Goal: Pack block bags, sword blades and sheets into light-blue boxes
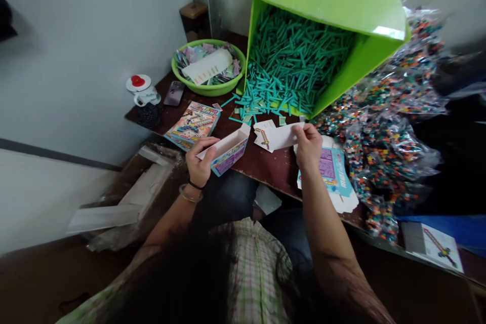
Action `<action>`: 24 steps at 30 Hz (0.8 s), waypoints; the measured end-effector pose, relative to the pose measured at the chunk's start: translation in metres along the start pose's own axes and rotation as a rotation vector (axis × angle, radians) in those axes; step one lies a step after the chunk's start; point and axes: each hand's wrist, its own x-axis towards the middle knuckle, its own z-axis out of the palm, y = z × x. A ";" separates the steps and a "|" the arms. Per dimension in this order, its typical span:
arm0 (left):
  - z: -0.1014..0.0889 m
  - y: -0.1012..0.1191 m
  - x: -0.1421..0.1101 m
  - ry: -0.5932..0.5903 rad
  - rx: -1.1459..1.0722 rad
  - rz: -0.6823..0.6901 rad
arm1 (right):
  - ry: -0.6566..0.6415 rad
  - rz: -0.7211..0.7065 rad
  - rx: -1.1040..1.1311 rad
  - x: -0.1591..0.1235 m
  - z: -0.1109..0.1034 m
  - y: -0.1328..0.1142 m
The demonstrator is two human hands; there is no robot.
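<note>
My left hand [200, 160] is closed around one end of a small open cardboard box [230, 152], white inside with blue and purple print, held just above the dark table [266, 164]. My right hand [308, 146] pinches a folded white paper leaflet [277, 136] with a small printed picture, held close to the box's open end. Flat unfolded box blanks [336, 174] lie under my right wrist.
A tipped green bin [341, 5] spills teal sticks [288, 66] onto the table. A green bowl [208, 67] holds papers. Finished colourful boxes [193, 124], a phone [174, 93] and a lidded mug [143, 93] sit left. Bags of multicoloured small pieces [383, 126] pile right.
</note>
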 end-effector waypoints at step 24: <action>0.012 -0.005 -0.006 -0.037 0.053 0.127 | -0.294 -0.167 -0.668 0.081 0.023 0.093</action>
